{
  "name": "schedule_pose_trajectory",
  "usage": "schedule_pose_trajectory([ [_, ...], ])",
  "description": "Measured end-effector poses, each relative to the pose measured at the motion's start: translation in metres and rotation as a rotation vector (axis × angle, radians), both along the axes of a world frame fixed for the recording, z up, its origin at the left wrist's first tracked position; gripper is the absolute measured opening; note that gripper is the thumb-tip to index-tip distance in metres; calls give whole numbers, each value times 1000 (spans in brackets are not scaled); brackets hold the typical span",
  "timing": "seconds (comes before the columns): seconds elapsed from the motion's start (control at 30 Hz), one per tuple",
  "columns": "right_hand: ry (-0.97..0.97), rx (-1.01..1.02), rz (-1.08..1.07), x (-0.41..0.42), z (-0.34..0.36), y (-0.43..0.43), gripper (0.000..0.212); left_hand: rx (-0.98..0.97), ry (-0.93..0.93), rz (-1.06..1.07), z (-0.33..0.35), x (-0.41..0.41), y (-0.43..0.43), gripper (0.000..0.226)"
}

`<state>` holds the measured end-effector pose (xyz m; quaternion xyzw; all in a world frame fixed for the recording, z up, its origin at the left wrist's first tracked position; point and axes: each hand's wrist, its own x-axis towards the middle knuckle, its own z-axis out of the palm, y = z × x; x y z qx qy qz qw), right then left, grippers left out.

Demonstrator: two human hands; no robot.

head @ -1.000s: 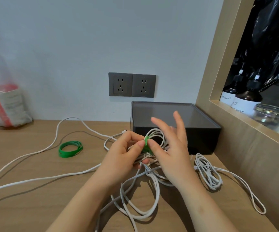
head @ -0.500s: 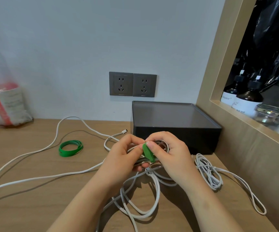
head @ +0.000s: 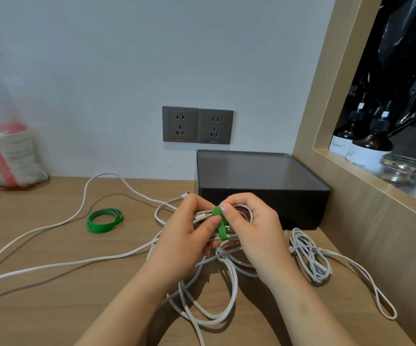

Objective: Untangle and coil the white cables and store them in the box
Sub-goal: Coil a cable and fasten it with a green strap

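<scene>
Gripping coiled white cable [head: 202, 217] w/ L hand [head: 187, 236], R hand [head: 256, 228] pinching green band [head: 223, 231]

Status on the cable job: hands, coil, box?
Left hand grips coiled cable. Right hand pinches green strap round it. Coil not yet in black box. Loose cables tangled on desk beneath.

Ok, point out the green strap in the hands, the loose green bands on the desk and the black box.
Flat green strap [head: 223, 231]: head view, lower part, below the thumbs.
Loose green bands [head: 102, 230]: head view, near strand of the loop.
Black rectangular box [head: 301, 208]: head view, front wall.
</scene>
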<state>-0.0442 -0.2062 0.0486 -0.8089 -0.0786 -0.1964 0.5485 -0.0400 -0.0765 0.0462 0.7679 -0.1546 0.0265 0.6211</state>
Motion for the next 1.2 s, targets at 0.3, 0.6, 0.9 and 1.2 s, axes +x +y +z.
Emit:
schedule_pose_trajectory([
  [0.3, 372, 548, 235, -1, 9, -14, 33, 87, -149, 3, -2, 7, 10, 10],
  [0.6, 536, 612, 522, -3, 11, -38, 26, 120, -228, -92, 0, 5, 13, 16],
  [0.9, 478, 230, 512, 0, 7, -35, 29, 118, -118, -189, -1, 3, 10, 6],
  [1.2, 363, 59, 428, 1, 7, -31, 19, 63, -110, -153, 3, 3, 11, 5],
])
